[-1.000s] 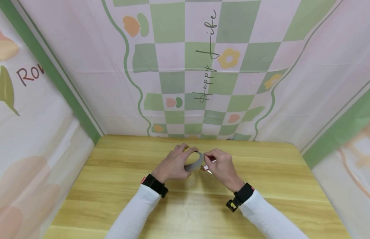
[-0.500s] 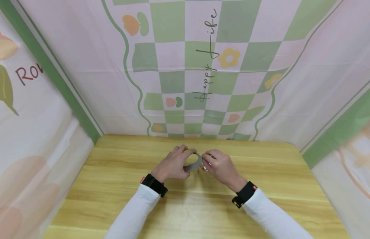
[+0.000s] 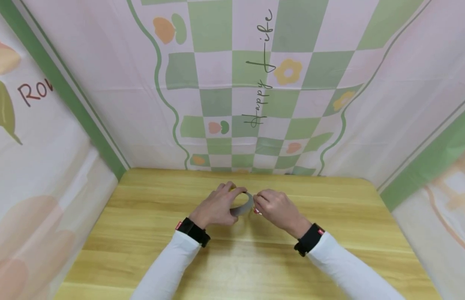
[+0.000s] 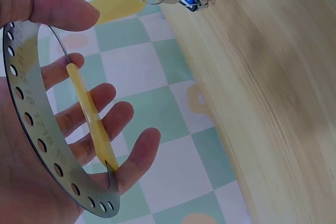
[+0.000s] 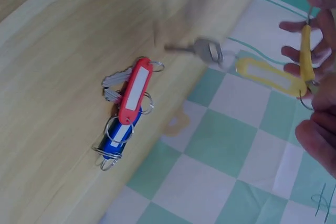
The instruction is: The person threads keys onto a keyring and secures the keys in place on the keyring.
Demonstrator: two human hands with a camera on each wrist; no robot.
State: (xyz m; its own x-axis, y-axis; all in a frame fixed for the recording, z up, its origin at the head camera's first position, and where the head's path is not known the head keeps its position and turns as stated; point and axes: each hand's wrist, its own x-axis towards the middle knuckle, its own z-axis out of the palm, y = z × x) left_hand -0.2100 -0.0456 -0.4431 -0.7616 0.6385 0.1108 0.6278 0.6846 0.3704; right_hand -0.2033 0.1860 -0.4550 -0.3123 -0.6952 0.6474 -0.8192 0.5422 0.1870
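My left hand (image 3: 217, 206) grips a hoop with a curved metal band (image 4: 47, 129) of numbered holes. A yellow-sleeved wire handle (image 4: 90, 111) crosses in front of the left fingers. My right hand (image 3: 271, 206) is close against the hoop's right side, its thumb and fingers pinching the end of a yellow key tag (image 5: 262, 74). From the tag a key (image 5: 197, 50) hangs on a small ring. Under the right hand, a red key tag (image 5: 128, 114) and a blue key tag (image 5: 111, 145) lie on the table, with rings and keys.
The wooden table (image 3: 232, 258) runs back to a printed cloth wall (image 3: 251, 141). Cloth hangs at the left and right sides too. Each wrist wears a black strap, such as the right wristband (image 3: 310, 238).
My right hand has moved slightly left toward the hoop and turned, covering more of the red tag in the head view. The left hand has hardly moved.
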